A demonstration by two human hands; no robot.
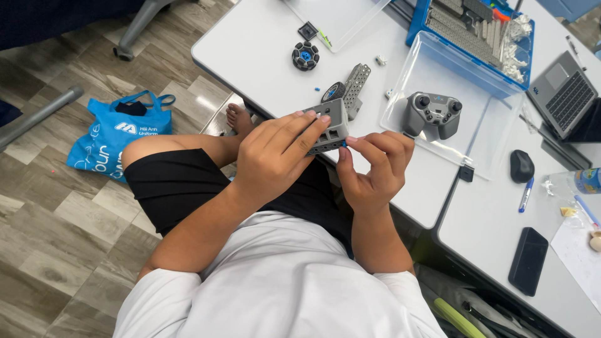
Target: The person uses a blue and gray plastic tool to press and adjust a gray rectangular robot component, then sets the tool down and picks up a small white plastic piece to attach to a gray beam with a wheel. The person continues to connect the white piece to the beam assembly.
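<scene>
Two hands — left hand (275,153), right hand (374,169) — hold grey block (332,125) crosswise.

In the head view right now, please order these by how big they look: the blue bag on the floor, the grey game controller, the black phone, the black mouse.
1. blue bag, clearly largest
2. grey game controller and black phone: look about alike, so I will not rank them
3. black mouse, smallest

The bag lies on the floor, farther from the camera.

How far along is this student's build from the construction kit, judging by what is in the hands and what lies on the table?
Early. Done: little that shows. In hand: the left hand grips a grey block while the right hand presses a small blue pin at its edge. Left: the black-and-blue wheel, the perforated grey beam and the grey controller lie unattached on the white table.
</scene>
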